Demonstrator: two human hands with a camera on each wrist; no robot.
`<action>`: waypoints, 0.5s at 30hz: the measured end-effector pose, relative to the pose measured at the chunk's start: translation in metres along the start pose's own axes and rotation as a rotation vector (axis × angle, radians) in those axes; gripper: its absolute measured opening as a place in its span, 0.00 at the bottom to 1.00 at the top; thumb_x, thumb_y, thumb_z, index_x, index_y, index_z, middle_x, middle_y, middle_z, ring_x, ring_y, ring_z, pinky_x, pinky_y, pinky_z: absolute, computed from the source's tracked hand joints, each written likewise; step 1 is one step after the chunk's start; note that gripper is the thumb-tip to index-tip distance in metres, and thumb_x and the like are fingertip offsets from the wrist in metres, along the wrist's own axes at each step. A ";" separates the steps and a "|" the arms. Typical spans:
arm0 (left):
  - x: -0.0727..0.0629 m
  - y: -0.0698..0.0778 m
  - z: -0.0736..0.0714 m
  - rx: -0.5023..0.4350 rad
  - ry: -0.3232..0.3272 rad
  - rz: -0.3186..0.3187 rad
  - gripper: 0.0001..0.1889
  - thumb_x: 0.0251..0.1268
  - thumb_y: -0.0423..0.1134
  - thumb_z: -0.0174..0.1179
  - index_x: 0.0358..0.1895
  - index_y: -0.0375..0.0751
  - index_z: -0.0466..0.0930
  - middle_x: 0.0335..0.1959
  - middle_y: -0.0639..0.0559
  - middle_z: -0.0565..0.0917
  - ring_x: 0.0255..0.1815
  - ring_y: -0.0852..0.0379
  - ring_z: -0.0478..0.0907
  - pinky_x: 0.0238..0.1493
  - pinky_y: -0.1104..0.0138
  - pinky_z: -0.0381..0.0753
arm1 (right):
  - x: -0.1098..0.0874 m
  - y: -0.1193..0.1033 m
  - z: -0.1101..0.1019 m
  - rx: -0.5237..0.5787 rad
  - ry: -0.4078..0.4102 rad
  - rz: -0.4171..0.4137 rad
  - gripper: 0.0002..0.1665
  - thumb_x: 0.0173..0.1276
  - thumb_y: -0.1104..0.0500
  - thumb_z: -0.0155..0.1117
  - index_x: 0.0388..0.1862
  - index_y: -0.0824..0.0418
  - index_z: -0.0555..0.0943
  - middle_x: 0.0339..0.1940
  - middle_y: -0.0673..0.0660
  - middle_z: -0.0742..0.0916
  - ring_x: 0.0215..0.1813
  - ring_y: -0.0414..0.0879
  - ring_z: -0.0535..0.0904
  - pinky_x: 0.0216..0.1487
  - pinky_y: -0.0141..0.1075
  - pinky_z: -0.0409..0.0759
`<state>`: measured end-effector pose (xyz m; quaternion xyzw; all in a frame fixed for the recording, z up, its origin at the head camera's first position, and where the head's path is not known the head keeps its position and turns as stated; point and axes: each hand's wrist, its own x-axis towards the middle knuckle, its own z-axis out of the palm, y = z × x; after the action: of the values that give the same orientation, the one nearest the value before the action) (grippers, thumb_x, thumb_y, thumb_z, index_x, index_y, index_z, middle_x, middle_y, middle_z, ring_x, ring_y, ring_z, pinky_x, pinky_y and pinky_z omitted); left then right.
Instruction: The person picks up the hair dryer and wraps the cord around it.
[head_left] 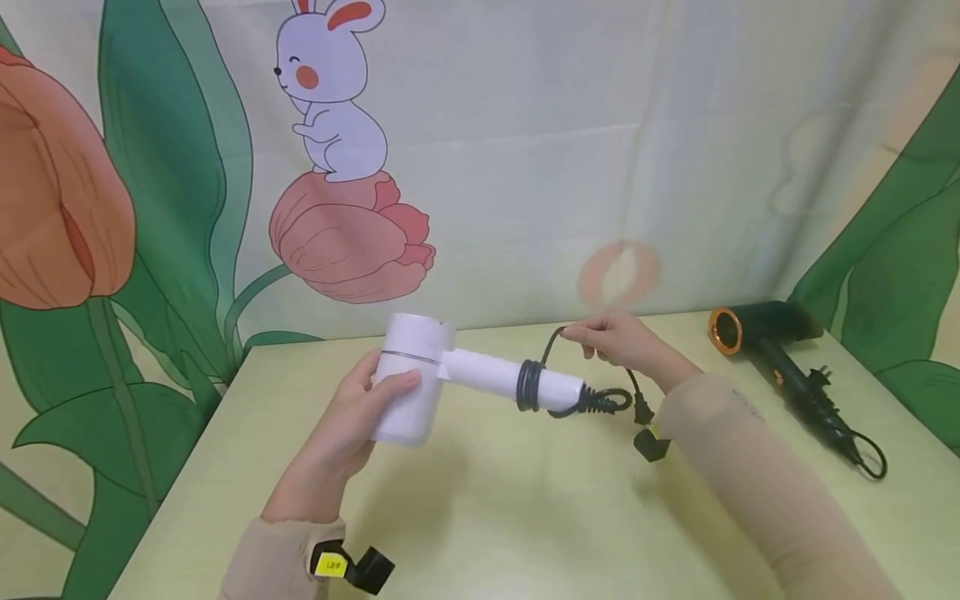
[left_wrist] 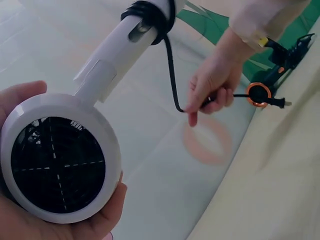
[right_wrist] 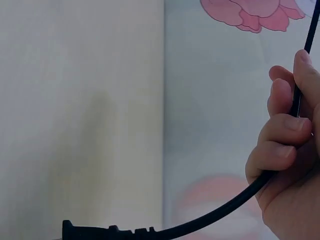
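A white hair dryer (head_left: 487,372) is held above the table, its handle pointing right. My left hand (head_left: 352,417) grips the dryer's barrel, with the thumb across its front. In the left wrist view the dark round end (left_wrist: 58,162) of the barrel shows. The black power cord (head_left: 528,385) is wound several times round the handle. Its free part runs up to my right hand (head_left: 618,342), which pinches it between thumb and fingers. From that hand the plug (head_left: 642,408) hangs; in the right wrist view the cord (right_wrist: 220,212) passes through the curled fingers.
A black hair dryer (head_left: 780,325) with an orange ring lies at the table's right side, its cord bundled on the handle. A printed cloth (head_left: 525,167) with a rabbit and tulips hangs behind the pale table (head_left: 480,517). Small black cameras (head_left: 371,571) sit on the wrists.
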<state>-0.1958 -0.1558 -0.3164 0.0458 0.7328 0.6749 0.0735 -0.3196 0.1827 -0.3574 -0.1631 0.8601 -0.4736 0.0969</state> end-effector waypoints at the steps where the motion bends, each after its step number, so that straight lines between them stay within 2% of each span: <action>1: 0.000 -0.001 -0.001 0.014 -0.016 0.004 0.28 0.65 0.41 0.55 0.67 0.42 0.59 0.52 0.42 0.72 0.45 0.51 0.73 0.42 0.61 0.78 | 0.000 -0.003 -0.003 -0.008 0.000 0.010 0.30 0.62 0.37 0.62 0.16 0.61 0.74 0.09 0.46 0.65 0.13 0.40 0.53 0.17 0.31 0.55; 8: 0.000 -0.007 -0.005 0.157 -0.082 -0.002 0.32 0.60 0.42 0.61 0.68 0.51 0.61 0.53 0.38 0.73 0.46 0.47 0.75 0.41 0.59 0.79 | 0.000 -0.026 -0.024 -0.074 0.033 -0.049 0.20 0.58 0.44 0.68 0.21 0.58 0.81 0.10 0.45 0.63 0.16 0.39 0.53 0.19 0.31 0.54; 12: 0.002 -0.010 -0.005 0.224 -0.079 0.001 0.34 0.58 0.45 0.64 0.68 0.55 0.62 0.53 0.40 0.74 0.45 0.45 0.75 0.40 0.58 0.79 | -0.003 -0.040 -0.031 -0.124 0.068 -0.093 0.20 0.58 0.45 0.69 0.17 0.57 0.79 0.11 0.45 0.62 0.17 0.39 0.53 0.20 0.32 0.54; 15: 0.003 -0.011 -0.003 0.273 -0.056 0.012 0.34 0.56 0.46 0.66 0.67 0.59 0.63 0.53 0.43 0.75 0.46 0.45 0.75 0.40 0.59 0.79 | -0.006 -0.049 -0.034 -0.138 0.104 -0.131 0.23 0.60 0.48 0.68 0.13 0.57 0.72 0.11 0.45 0.61 0.18 0.39 0.53 0.21 0.32 0.53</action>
<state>-0.1992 -0.1592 -0.3270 0.0786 0.8153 0.5676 0.0830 -0.3162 0.1870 -0.2979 -0.2005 0.8820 -0.4263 0.0095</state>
